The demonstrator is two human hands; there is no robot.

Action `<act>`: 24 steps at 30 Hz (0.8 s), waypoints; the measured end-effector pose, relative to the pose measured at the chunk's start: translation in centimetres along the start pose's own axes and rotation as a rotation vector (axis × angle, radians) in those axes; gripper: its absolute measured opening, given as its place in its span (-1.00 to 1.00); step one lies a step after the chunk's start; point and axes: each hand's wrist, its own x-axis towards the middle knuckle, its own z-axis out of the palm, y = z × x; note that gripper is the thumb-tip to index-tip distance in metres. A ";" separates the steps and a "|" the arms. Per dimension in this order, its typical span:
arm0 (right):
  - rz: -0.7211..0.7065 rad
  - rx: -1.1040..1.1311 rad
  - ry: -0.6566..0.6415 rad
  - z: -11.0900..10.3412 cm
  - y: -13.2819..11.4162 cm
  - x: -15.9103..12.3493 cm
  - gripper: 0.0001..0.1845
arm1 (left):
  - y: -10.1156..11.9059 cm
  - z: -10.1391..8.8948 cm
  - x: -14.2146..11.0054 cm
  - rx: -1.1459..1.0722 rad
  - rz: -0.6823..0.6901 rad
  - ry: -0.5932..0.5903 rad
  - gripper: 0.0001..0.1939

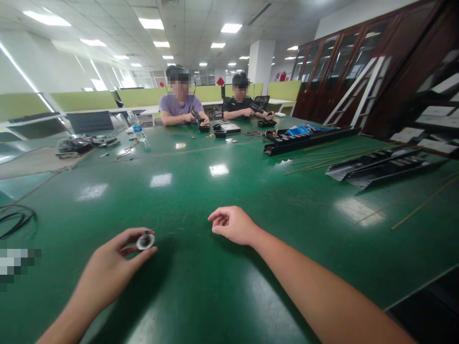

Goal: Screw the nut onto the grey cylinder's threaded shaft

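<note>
Bare forearms reach over the green desk, the left hand pinching a small silver-rimmed disc between thumb and fingertips, while the empty, loosely open right hand is well apart to its right.

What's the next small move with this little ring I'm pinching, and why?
I'd probably bring your right hand across to steady the small white-rimmed ring. Only the thumb and fingertips of your left hand pinch it, so its grip looks light, while your right hand is empty and close by.
</note>
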 end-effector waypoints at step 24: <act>-0.214 -0.302 0.053 0.8 -2.2 -1.3 -0.68 | 3.3 9.0 2.7 -0.164 0.398 -0.021 -0.74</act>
